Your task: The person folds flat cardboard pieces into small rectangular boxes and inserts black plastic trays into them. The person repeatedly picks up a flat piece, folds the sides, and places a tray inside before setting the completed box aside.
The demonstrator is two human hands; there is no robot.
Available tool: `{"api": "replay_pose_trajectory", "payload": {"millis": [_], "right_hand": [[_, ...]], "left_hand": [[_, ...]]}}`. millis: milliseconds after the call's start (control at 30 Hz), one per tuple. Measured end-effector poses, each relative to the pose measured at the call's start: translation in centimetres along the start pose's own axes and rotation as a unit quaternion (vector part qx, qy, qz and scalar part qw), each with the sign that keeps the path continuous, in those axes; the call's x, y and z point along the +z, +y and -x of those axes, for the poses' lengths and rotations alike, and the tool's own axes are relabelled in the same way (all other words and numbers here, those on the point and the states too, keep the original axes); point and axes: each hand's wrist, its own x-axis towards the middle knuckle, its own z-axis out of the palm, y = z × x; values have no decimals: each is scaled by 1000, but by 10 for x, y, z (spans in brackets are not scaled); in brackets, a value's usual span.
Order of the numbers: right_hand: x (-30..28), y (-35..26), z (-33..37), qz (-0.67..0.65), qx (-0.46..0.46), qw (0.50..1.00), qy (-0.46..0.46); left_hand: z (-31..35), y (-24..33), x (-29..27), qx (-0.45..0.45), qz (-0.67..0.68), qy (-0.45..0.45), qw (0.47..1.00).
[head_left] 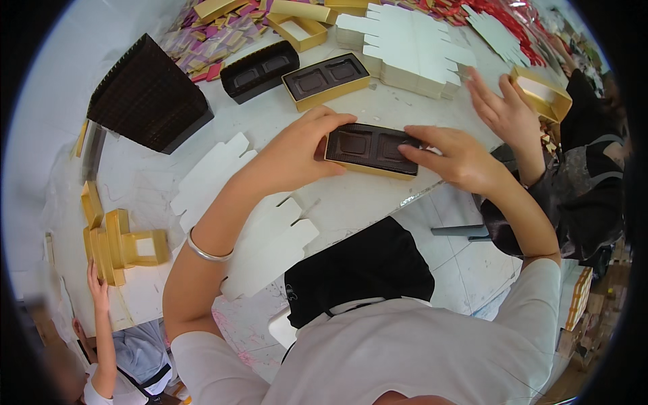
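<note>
My left hand (304,145) is curled partway shut around the left end of the gold box (378,171), thumb on the near corner and fingers on the far one. My right hand (459,155) is half open, thumb and forefinger parted at the right end of the brown tray (354,143); whether I'm pinching or pressing there, I cannot tell. The box is before me near the table's (337,216) edge, the tray in its mouth. I'd judge I'm seating the tray; the next move calls for steadying the left end while the right corners are pressed down evenly, without buckling the thin tray. Both its pockets are empty. Just beyond, a second box (331,95) holds a matching tray, also with two empty pockets, and beside it is a loose tray (262,69). Farther back, an open box (297,30) shows only its white inside. To my left stands a tall tray stack (152,98).
</note>
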Motion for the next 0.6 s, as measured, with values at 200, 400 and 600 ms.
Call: {"api": "replay_pose_trajectory", "payload": {"millis": [200, 400, 600], "right_hand": [[0, -18, -2, 35, 45, 996, -62], [29, -44, -3, 51, 136, 989, 20], [45, 16, -8, 97, 165, 975, 110]], "left_hand": [[1, 0, 0, -11, -15, 9, 1000], [12, 0, -2, 11, -84, 44, 995], [90, 40, -16, 37, -186, 160, 969]]}}
